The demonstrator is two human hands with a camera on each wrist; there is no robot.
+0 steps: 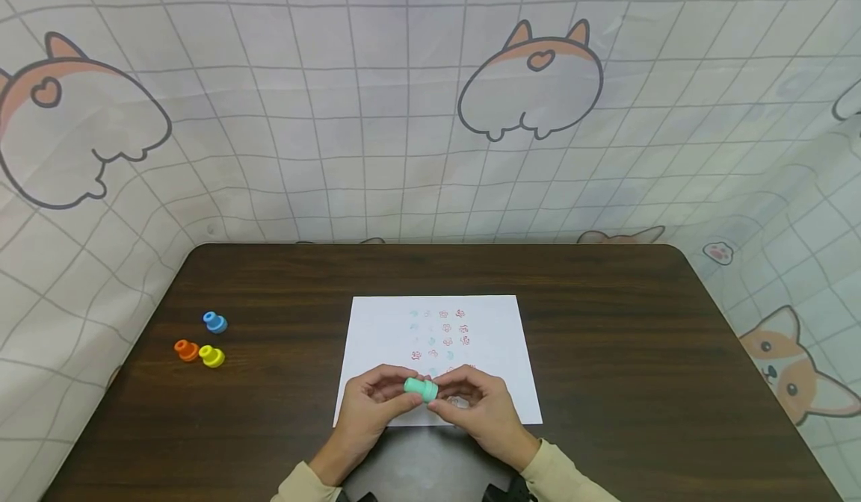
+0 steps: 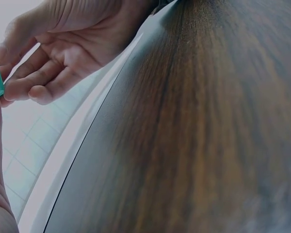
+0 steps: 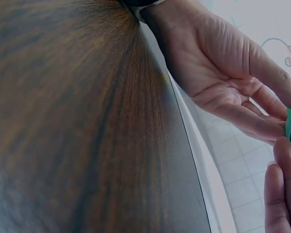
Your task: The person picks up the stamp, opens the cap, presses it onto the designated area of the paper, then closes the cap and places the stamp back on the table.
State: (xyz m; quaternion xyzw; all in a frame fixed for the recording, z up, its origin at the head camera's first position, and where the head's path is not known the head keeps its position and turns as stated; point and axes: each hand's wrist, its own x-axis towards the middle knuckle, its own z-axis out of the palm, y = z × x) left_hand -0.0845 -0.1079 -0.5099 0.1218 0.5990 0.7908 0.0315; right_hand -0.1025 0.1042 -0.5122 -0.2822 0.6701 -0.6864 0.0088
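A small mint-green stamp (image 1: 420,389) is held level above the lower part of a white sheet of paper (image 1: 383,323). My left hand (image 1: 368,405) pinches its narrow handle end between thumb and fingers. At the wider end, the right hand (image 1: 483,406) grips it with thumb and fingertips. Rows of small red and pale blue stamped prints (image 1: 447,328) mark the sheet, and the hands cover some of the lower ones. Both wrist views catch only part of the green stamp at the image edge; whether its cap is fully seated I cannot tell.
To the left on the dark wooden table (image 1: 605,352) stand a blue stamp (image 1: 215,323), an orange stamp (image 1: 186,350) and a yellow stamp (image 1: 211,356), the last two close together. A white gridded curtain (image 1: 403,113) with dog drawings hangs behind the table and along its sides.
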